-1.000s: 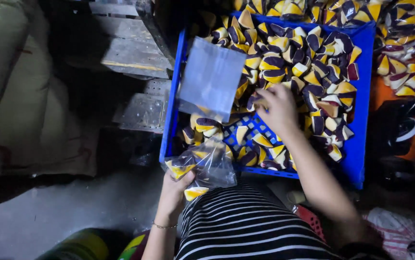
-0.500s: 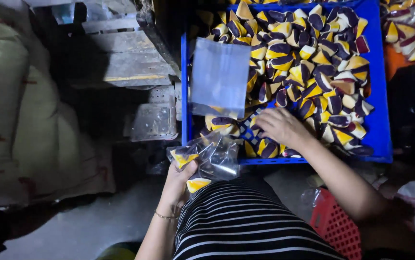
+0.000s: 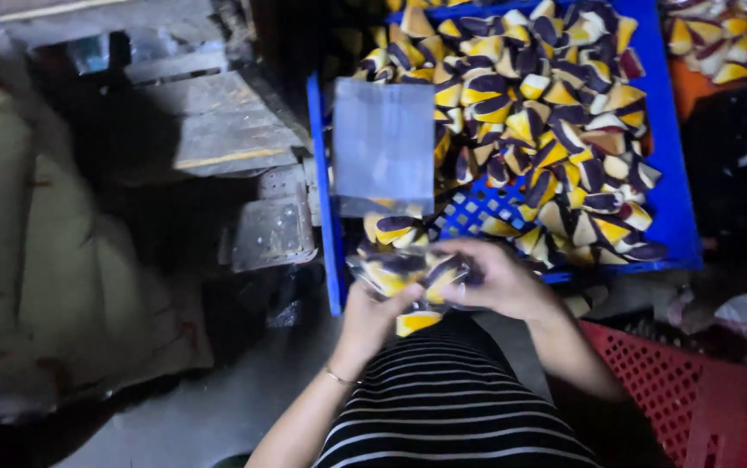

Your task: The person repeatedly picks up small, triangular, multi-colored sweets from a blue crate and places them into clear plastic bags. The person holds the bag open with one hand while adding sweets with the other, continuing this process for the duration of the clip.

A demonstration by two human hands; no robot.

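Left hand (image 3: pixel 372 314), right hand (image 3: pixel 496 279) both grip crinkly clear bag (image 3: pixel 408 273) of wedge-shaped pieces.

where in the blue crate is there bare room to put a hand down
Bare lattice floor shows in the blue crate near its front edge, between the clear bag stack and the heap of purple-and-yellow wedges. The far and right parts are crowded. Both hands, left hand and right hand, hold a filled bag in front.
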